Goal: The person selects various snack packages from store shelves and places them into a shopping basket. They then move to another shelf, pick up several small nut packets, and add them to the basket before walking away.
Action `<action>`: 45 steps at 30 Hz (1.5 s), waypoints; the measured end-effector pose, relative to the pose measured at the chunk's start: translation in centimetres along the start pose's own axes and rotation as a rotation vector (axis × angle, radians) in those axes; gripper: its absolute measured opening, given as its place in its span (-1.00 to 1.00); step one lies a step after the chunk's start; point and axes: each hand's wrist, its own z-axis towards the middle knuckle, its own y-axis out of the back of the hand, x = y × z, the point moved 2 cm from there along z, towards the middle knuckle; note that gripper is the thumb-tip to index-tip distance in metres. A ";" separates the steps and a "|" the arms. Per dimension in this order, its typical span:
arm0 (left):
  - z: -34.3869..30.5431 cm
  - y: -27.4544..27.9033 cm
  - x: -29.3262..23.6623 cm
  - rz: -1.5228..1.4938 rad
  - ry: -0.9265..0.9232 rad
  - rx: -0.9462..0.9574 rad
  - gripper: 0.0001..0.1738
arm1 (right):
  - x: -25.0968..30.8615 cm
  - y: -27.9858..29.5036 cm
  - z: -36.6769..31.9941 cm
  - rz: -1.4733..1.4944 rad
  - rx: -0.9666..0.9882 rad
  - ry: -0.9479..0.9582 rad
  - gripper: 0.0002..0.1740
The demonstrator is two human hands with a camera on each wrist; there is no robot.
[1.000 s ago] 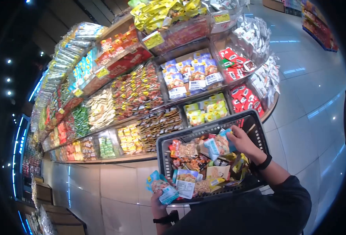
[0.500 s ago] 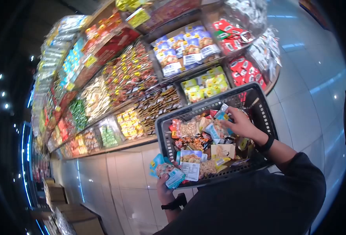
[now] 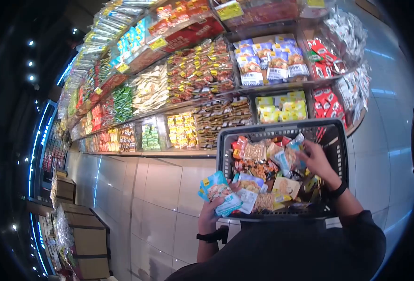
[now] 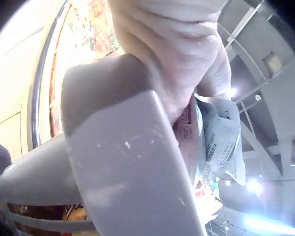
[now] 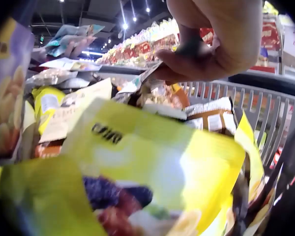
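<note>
The left hand (image 3: 209,211) grips blue snack packets (image 3: 219,194) at the basket's left front corner; in the left wrist view, pale blue packets (image 4: 221,140) stick out past the left hand (image 4: 174,44). Over the right part of the dark basket (image 3: 282,127), the right hand (image 3: 318,163) pinches the edge of a blue and white packet (image 3: 292,153). In the right wrist view the right hand (image 5: 219,42) has its fingers curled on a packet corner (image 5: 141,78), above a yellow-green bag (image 5: 157,157). A purple and white packet (image 3: 250,192) lies beside the left hand's packets.
Behind the basket, tiered shelves (image 3: 193,100) hold many small packaged snacks. Tiled floor (image 3: 157,206) extends left and right. Cardboard-coloured boxes (image 3: 89,241) stand at the lower left. Mixed packets (image 3: 253,152) fill the basket.
The view has shifted, so shelves and basket sit differently in it. The left hand's packets are now more spread and nearer the purple and white packet. The right hand stays at the blue and white packet.
</note>
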 end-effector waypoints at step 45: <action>20.0 -1.1 -53.9 0.552 -0.836 -0.244 -0.48 | 8.1 9.3 -5.4 0.063 -0.366 -0.055 -0.88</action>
